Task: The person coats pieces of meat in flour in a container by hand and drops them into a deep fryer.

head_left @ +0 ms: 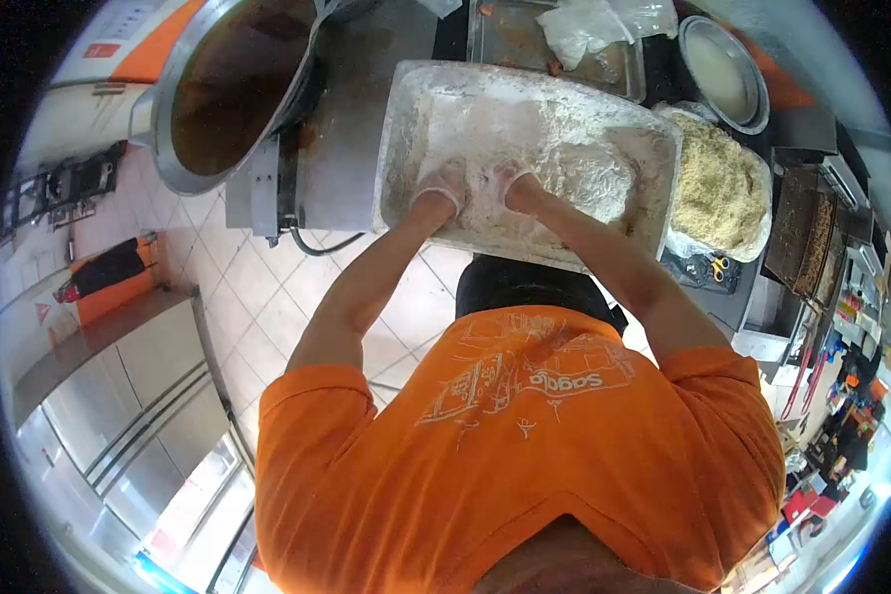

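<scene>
A large pale tub (391,148) holds white powder like flour (594,183), heaped more thickly toward its right side. My left hand (445,184) and my right hand (511,180) are both inside the tub near its front wall, a short gap apart. Each seems to wear a thin see-through glove with a loose cuff at the wrist. The fingers are dusted and blend into the powder, so their shape and anything in them cannot be made out.
A big metal pot (153,139) of brown liquid stands at upper left. Yellowish crumbs (718,188) in a lined container, a round bowl (720,69) of pale liquid, yellow-handled scissors (720,267) and a metal tray (485,40) with plastic bags (589,30) surround the tub's right and back.
</scene>
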### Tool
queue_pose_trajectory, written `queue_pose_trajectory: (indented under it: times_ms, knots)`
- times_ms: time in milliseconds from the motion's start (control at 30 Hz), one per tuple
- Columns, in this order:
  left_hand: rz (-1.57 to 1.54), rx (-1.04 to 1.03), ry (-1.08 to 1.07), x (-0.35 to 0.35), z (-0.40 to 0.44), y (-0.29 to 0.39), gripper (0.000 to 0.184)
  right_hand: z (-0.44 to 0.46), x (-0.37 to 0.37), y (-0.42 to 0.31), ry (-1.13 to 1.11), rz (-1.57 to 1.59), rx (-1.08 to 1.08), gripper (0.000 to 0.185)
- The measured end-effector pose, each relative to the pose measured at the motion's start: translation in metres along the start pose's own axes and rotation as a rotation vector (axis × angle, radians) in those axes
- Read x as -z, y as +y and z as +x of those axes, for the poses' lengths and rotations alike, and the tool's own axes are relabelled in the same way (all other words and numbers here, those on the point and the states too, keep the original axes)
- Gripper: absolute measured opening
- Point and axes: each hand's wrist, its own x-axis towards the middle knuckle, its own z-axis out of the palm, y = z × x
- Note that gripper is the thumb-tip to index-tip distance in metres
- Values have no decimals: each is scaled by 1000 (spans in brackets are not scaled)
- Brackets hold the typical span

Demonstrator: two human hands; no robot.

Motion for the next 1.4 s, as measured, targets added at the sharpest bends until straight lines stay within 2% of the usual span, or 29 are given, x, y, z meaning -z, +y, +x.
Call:
queue_pose_trajectory:
  times_ms: [67,100,133,167,200,267,333,367,433,467,500,567,600,667,700,767,800,867,900,967,1000,1067,1133,1200,1233,1300,1333,1367,1400]
  knots:
    - [93,89,-47,15,-5,9,30,3,-1,11,23,-45,-33,32]
    - [106,77,-29,28,-2,15,30,-2,4,13,246,60,27,26]
    - [245,-29,-209,38,-2,20,32,-8,6,11,461,168,93,21]
    - [383,-131,-392,46,-3,23,33,-11,9,12,474,167,90,21]
    - [395,-134,-382,40,3,16,33,-17,27,15,401,149,156,23]
    - [-102,-387,-62,11,13,-4,33,-40,80,13,328,134,214,27]
    - [-401,-418,-115,16,13,-7,34,-65,134,1,169,284,-26,26]
    - [-471,-401,-159,20,12,-8,34,-63,133,0,166,284,-26,26]
    - [-469,-378,-196,25,8,-16,34,-54,125,3,393,21,6,23]
    - [-399,-364,-200,28,8,-21,35,-40,99,6,512,-95,88,24]
    - [-300,-343,-208,31,5,-26,35,-49,103,-2,508,-96,89,24]
    - [-11,-238,-253,43,-7,-33,36,-78,119,-29,299,-92,207,18]
    - [112,-187,-293,46,-13,-33,36,-83,115,-32,297,-93,210,18]
    - [230,-122,-342,42,-21,-28,36,-86,102,-32,-136,156,-62,23]
    - [226,-113,-342,21,-18,-30,36,-79,81,-29,-139,154,-52,23]
    - [-13,-59,-26,-41,-4,-29,38,-57,30,-23,-161,-46,57,26]
    - [-11,-59,-20,-41,-1,-26,38,-47,28,-29,-156,-49,58,26]
    - [-67,-74,-159,-42,4,-16,36,-28,28,-44,-213,307,-14,38]
    - [-95,-85,-229,-42,6,-11,35,-25,17,-45,-208,305,-22,38]
    - [-146,-103,-361,-35,10,-6,34,-20,0,-48,163,460,-4,47]
    - [-319,-47,-300,6,-15,8,38,-27,16,-43,307,600,108,55]
    - [-268,-126,-238,21,-5,-8,34,-43,94,-34,225,508,71,53]
    - [-222,-204,-192,27,8,-15,31,-31,103,-17,131,424,26,51]
    - [-128,-29,-103,37,29,-14,33,-1,69,25,443,553,43,41]
    - [-83,60,-54,38,40,-16,33,-10,79,29,437,551,45,41]
    - [-79,48,-56,38,62,-19,33,-19,104,44,447,440,-81,34]
    - [-67,26,-59,35,76,-19,33,-6,92,43,462,186,-149,33]
    - [-54,1,-66,31,89,-16,33,4,80,49,462,181,-152,33]
    - [-42,-29,-74,24,102,-11,33,7,89,40,561,304,-126,33]
